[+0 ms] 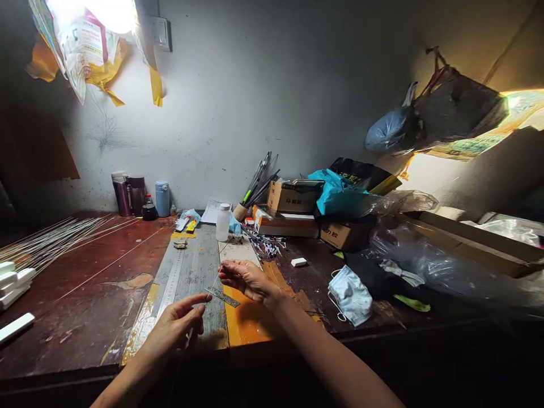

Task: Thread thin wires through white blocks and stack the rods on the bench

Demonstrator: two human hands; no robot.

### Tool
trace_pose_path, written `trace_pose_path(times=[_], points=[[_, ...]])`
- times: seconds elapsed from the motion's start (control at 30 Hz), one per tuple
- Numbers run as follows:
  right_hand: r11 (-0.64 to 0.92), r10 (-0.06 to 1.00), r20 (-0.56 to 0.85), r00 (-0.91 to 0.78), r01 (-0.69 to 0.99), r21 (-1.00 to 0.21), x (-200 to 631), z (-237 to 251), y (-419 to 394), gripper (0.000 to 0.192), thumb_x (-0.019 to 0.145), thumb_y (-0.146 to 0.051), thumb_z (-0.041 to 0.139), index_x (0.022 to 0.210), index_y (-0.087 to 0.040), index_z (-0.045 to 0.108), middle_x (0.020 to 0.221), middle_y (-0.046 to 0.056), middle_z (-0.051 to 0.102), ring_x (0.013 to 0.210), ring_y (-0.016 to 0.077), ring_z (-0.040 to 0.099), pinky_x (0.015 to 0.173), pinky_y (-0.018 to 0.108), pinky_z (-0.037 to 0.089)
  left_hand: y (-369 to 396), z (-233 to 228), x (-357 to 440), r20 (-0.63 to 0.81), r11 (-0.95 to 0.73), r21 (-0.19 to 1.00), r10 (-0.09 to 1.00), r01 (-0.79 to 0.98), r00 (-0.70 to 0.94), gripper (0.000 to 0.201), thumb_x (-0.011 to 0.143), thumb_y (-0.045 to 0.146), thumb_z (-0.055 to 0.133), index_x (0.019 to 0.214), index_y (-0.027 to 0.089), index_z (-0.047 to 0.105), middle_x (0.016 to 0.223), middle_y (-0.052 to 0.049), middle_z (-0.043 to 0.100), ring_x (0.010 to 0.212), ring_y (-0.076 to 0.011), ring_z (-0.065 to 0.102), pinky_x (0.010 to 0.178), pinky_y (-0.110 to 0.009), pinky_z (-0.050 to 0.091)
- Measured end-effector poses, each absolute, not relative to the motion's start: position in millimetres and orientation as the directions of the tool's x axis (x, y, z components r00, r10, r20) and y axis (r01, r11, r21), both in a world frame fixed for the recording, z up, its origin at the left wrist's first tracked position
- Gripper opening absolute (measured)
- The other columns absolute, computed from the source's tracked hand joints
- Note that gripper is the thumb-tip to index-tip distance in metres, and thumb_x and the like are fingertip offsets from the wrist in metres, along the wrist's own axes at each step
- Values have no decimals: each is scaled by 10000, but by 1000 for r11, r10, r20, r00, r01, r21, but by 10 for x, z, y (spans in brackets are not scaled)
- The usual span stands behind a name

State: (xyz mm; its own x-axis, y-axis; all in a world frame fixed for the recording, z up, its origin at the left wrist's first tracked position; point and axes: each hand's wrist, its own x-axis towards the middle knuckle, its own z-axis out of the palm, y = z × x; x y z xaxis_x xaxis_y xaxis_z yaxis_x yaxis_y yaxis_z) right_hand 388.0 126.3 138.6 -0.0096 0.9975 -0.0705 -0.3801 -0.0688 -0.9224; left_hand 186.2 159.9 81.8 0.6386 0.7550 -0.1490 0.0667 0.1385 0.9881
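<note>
My right hand (249,281) is over the middle of the work board, thumb and fingers pinched on one end of a thin pale strand (216,281). The strand slants down toward my left hand (185,320), whose index finger and thumb close on its lower part. Whether it is wire or thread I cannot make out. A small speckled metal strip (225,297) lies just below and between the hands. Left of it, a long steel ruler (172,283) is on the grey board (198,260), and yellow tape (242,323) covers the board's right part.
Long thin rods (63,238) and white blocks (15,280) are at the left. A plastic bottle (222,222), scattered small black-and-white parts (270,245) and cardboard boxes (293,195) stand behind. A face mask (351,294) and plastic bags (433,272) lie at the right.
</note>
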Motion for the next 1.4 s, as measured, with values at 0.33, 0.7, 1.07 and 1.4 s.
trace_pose_path(times=[0.33, 0.7, 1.07, 1.4], points=[[-63, 998, -67, -2, -364, -929, 3896, 1361, 1278, 269, 647, -316, 836, 755, -125, 679, 751, 16, 678, 697, 101, 639, 734, 229, 509, 1584, 790, 1863, -131, 114, 991, 774, 68, 619, 825, 562, 737, 668, 1137, 148, 626, 486, 50, 509, 367, -80, 395, 358, -177, 230], [-77, 997, -77, -13, -312, -947, 3909, 1385, 1262, 254, 708, -337, 781, 770, -121, 663, 740, 23, 674, 691, 109, 636, 765, 256, 487, 1593, 771, 1879, -134, 115, 991, 762, 71, 633, 852, 578, 730, 666, 1165, 117, 596, 463, 55, 498, 340, -72, 355, 335, -172, 206], [-61, 998, -55, -31, -251, -966, 3932, 1415, 1239, 324, 689, -388, 798, 813, -123, 659, 766, 32, 681, 704, 110, 635, 780, 261, 485, 1542, 831, 1882, -161, 169, 984, 739, 52, 654, 829, 573, 699, 697, 1148, 111, 591, 406, 99, 400, 337, -73, 325, 343, -175, 200], [-88, 995, -82, -50, -131, -988, 3931, 1394, 1222, 370, 667, -440, 796, 794, -120, 658, 761, 26, 662, 692, 113, 629, 751, 264, 498, 1447, 957, 1939, -140, 163, 986, 767, 21, 626, 765, 553, 689, 711, 1055, 120, 613, 433, 85, 457, 345, -65, 348, 353, -169, 214]])
